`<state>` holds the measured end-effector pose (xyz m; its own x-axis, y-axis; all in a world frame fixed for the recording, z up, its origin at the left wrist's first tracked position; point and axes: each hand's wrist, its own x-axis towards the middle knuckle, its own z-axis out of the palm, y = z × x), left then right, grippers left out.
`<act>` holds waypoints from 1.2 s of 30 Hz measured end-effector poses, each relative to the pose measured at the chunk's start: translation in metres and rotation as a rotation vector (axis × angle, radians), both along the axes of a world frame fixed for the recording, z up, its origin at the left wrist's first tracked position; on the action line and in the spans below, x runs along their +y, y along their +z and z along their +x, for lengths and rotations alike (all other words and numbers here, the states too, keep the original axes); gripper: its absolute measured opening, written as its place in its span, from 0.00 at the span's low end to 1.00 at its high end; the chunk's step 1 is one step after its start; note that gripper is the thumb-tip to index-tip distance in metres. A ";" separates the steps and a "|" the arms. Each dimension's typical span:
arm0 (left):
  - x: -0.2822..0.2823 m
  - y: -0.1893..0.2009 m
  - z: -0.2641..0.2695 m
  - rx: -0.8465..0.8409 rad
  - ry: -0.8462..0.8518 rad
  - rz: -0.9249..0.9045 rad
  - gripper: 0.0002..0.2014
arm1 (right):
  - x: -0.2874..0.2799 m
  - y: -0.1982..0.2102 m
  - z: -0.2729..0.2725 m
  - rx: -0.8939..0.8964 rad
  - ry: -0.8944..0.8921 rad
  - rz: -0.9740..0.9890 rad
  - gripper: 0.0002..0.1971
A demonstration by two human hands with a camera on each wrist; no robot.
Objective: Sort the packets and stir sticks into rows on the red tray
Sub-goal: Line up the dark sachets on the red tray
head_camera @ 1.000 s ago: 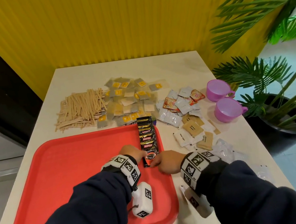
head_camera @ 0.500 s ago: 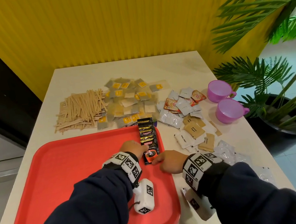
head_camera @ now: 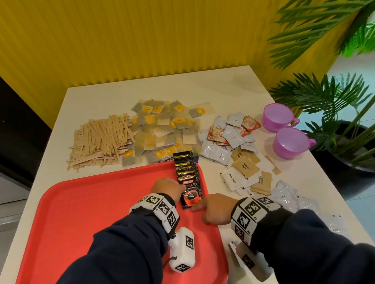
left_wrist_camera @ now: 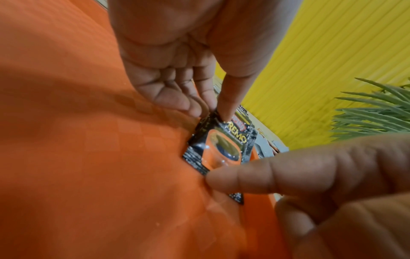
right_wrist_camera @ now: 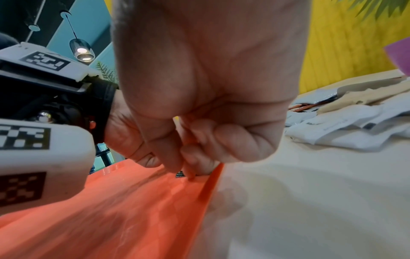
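Left hand (head_camera: 167, 189) is pinching the glossy black coffee packet (head_camera: 191, 190) by its left edge, your right hand (head_camera: 214, 209) is pinching its near corner, flat on the red tray (head_camera: 85, 226). Only the left wrist view is showing the tray's checkered texture.

Bright, even light fills the head view; its edges bow outward. Wrist views blur up close; a pendant lamp (right_wrist_camera: 81, 50) glows at the right one's upper left.

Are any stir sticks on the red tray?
No, the stir sticks all lie heaped on the table beyond the red tray.
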<state>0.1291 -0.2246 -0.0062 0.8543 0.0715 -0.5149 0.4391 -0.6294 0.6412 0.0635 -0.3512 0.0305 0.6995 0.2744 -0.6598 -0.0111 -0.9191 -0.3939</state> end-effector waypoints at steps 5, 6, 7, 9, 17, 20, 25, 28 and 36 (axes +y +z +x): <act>0.001 -0.002 -0.001 -0.006 0.007 -0.005 0.07 | -0.001 -0.001 -0.001 0.016 -0.023 0.034 0.25; 0.001 -0.001 -0.001 -0.007 0.006 -0.006 0.06 | -0.002 -0.001 -0.001 0.018 -0.028 0.040 0.25; 0.002 -0.002 -0.002 -0.004 0.009 -0.009 0.07 | -0.002 -0.002 -0.002 0.016 -0.033 0.045 0.25; 0.003 -0.004 -0.002 -0.006 0.031 -0.017 0.10 | -0.003 -0.004 -0.002 0.017 -0.046 0.048 0.25; -0.003 0.005 -0.002 -0.229 -0.157 -0.053 0.29 | -0.004 -0.008 -0.005 0.012 -0.065 0.040 0.26; -0.004 0.006 0.000 -0.187 -0.245 0.047 0.28 | -0.003 -0.007 -0.005 0.014 -0.058 0.032 0.27; -0.004 0.003 0.002 -0.181 -0.243 0.075 0.21 | -0.004 -0.006 -0.006 0.009 -0.048 0.027 0.27; -0.004 0.003 0.003 -0.191 -0.210 0.048 0.18 | -0.004 -0.006 -0.005 0.006 -0.045 0.024 0.27; -0.004 0.004 0.003 -0.197 -0.133 0.000 0.16 | -0.004 -0.007 -0.004 0.011 -0.060 0.026 0.26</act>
